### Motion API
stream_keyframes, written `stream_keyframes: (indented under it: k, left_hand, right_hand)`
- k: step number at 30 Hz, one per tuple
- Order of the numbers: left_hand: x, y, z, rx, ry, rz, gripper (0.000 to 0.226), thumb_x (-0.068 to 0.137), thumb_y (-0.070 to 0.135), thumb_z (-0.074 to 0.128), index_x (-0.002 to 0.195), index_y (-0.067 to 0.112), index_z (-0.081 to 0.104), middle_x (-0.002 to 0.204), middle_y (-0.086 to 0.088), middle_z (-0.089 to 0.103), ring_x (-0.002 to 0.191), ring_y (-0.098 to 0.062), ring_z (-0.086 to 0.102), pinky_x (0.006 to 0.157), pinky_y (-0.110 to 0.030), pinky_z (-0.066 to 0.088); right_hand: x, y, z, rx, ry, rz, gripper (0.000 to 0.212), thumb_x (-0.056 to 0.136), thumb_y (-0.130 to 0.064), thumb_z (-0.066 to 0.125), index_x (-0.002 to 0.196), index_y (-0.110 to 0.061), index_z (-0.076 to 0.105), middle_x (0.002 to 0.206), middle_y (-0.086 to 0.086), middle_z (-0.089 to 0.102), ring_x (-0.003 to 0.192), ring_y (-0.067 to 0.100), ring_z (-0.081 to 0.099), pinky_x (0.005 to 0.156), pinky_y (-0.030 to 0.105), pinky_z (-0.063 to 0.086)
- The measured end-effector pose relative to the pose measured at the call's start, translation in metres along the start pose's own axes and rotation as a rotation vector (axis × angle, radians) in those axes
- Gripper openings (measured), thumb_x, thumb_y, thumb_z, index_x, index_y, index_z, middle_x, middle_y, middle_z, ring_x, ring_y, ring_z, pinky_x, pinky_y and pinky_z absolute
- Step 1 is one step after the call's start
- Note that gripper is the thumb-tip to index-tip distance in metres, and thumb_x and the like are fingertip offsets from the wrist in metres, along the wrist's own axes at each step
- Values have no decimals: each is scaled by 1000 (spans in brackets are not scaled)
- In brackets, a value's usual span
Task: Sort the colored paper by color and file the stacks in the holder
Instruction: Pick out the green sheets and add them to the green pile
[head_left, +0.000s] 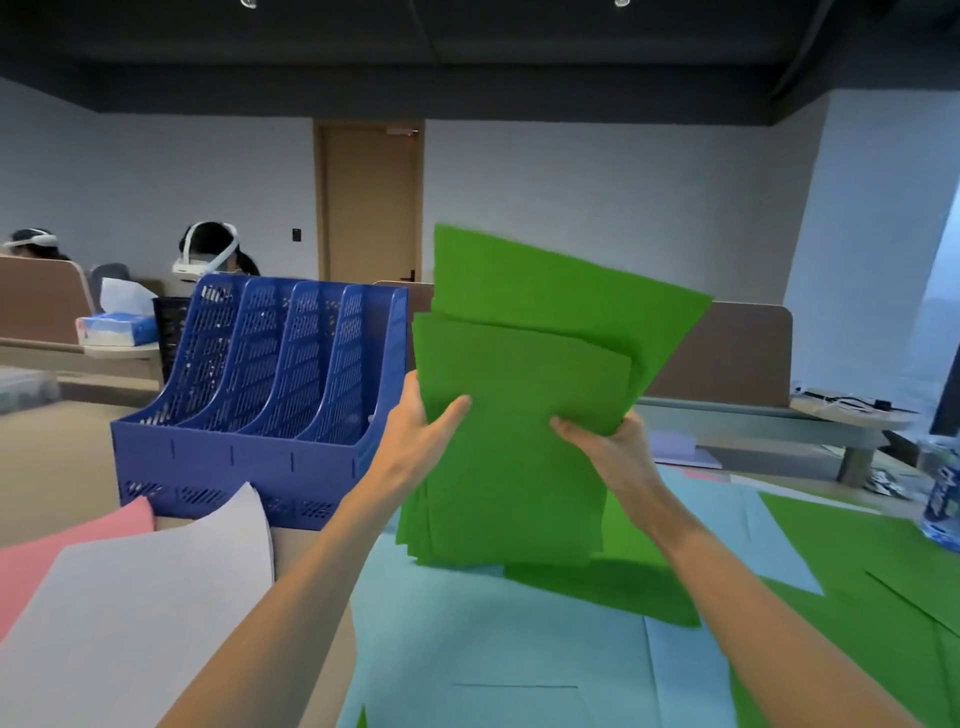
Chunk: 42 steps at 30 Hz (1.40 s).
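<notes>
1. The green stack (514, 441) stood upright just right of the blue holder (249, 415). Its lower edge was at or just above the light blue sheets (493, 639); contact could not be confirmed.
2. The left hand (423, 423) gripped the stack's edge nearest the holder, thumb across the front face and fingers behind. The right hand (613, 441) pinched the far edge in the same way.
3. Alignment was poor. A rear sheet stood skewed, its corner rising up and away from the holder, and the front sheets sat lower than those behind.
4. Judgement: the step in hand was squaring the stack. It would go best with both grips eased slightly and the lower edge tapped on the table, then a side edge, until the skewed sheet fell into line.
5. Loose green sheets (883, 597) lay flat further right of the holder. They should join the stack before filing.
6. The holder's four slots showed no paper. Thin sheets would likely buckle if fed in at a slant.
7. Pink paper (62, 545) and pale lilac paper (130, 613) lay in front of the holder, unfiled.
</notes>
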<state>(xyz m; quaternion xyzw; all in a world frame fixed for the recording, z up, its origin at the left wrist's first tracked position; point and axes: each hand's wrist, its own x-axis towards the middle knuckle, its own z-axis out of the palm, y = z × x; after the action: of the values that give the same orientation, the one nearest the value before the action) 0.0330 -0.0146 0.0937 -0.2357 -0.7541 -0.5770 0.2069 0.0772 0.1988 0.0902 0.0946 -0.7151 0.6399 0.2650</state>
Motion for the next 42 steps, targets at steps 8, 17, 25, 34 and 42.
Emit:
stream_keyframes:
  k: [8,17,25,34,42]
  left_hand:
    - [12,10,-4,-5,134,67,45,93,17,60,130,17,37,108,17,57,89,8,58,76,-6,44]
    - [-18,-35,9,-45,118,-96,44,98,26,51,138,16,36,131,12,46,125,-1,41,101,-22,30]
    - [-7,-3,9,-177,261,83,41,96,29,41,131,9,40,112,-2,57,95,-10,51,89,-28,39]
    - [-20,-20,12,-128,85,-96,55,102,37,36,150,15,20,147,14,30,134,-3,29,108,-24,19]
    - [-34,-45,34,28,-131,-327,31,99,12,40,130,15,38,108,0,56,90,-17,53,68,-24,43]
  right_hand:
    - [16,-20,-1,-89,63,-41,33,77,-19,79,104,-24,61,94,-19,66,86,-9,63,76,10,46]
    - [-3,13,3,-250,47,149,99,74,-47,76,147,-3,27,152,13,34,140,30,34,114,46,29]
    - [-3,-27,9,-121,95,-46,92,74,-60,70,142,-12,30,137,-8,43,123,7,44,116,34,24]
    - [-16,5,0,-42,117,84,90,64,-59,76,136,-13,48,132,3,59,122,16,55,110,43,38]
    - [-20,50,-17,-217,104,326,23,85,-5,64,107,-11,64,100,4,70,85,14,65,70,25,52]
